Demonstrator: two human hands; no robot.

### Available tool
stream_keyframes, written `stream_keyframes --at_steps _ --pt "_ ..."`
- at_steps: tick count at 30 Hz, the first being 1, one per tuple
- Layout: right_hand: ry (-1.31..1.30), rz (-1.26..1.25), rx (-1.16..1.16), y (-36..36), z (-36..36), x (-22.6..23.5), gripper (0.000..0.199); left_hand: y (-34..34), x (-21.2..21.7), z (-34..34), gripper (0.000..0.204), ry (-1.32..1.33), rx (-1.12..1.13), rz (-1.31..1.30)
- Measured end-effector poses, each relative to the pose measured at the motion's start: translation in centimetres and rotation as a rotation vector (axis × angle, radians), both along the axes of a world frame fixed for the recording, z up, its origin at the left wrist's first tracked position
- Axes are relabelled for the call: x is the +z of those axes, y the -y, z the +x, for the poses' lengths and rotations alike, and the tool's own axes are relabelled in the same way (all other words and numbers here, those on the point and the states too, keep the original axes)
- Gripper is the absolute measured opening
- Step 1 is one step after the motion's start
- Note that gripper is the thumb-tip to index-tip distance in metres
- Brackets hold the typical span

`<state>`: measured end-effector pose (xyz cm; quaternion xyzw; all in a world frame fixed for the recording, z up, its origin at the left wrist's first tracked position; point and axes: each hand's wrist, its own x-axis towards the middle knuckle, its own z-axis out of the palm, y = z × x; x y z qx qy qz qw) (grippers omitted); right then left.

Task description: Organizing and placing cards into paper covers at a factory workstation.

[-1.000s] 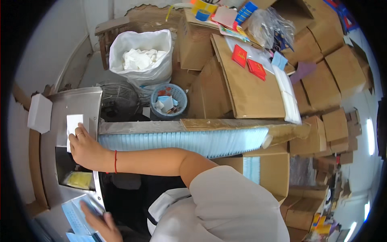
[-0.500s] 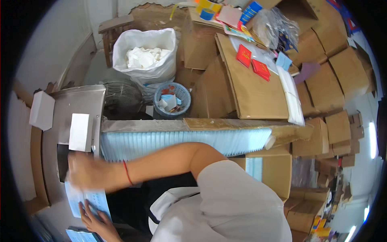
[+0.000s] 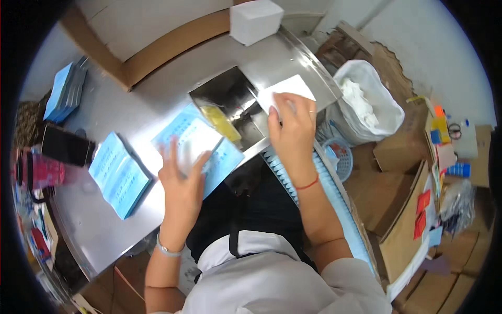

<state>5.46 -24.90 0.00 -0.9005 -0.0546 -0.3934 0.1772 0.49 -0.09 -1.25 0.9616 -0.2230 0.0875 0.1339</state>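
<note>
Left hand (image 3: 180,175): forearm comes up from the lower edge, silver bracelet (image 3: 168,250) at the wrist. Palm down, fingers spread and flat on a stack of pale blue packets (image 3: 196,144) lying on the steel tabletop (image 3: 99,225). No pinch; it presses from above. The stack is rectangular, its long axis running from lower right to upper left in the head view, one corner overhanging the tabletop's near edge.

Right hand (image 3: 292,125): forearm reaches up and slightly left, red string (image 3: 307,184) round the wrist. Fingers held together and curled down over the near edge of a white sheet (image 3: 285,91), fingertips on its surface. Cannot tell whether the thumb grips underneath. The sheet lies on the tabletop at the right lip of a recessed metal opening (image 3: 230,102); its long axis runs left to right, tipped up toward the right.

Around: a yellow piece (image 3: 220,121) inside the opening. A second blue packet stack (image 3: 117,175) left of the left hand, apart from it. A white box (image 3: 256,20) at the far end of the tabletop. A white bag (image 3: 366,104) of scraps and a small blue basket (image 3: 340,157) to the right, below the tabletop.
</note>
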Motion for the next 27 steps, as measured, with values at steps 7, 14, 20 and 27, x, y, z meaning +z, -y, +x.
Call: stream_keyframes --at_steps 7,14,20,27 --pt "-0.133 -0.104 0.012 0.1 1.0 -1.3 0.022 1.3 2.5 4.6 0.056 0.128 -0.047 0.180" --pt "-0.234 -0.119 0.176 3.1 0.7 0.6 0.019 0.1 2.9 1.2 0.048 -0.169 0.070 0.002" --pt "-0.320 -0.094 0.233 4.7 1.2 1.2 0.023 1.6 0.1 0.8 0.035 0.031 0.242 -0.230" --pt "-0.023 -0.066 0.494 -2.3 -2.9 0.3 0.028 -0.3 0.1 1.1 0.038 -0.038 -0.165 -0.255"
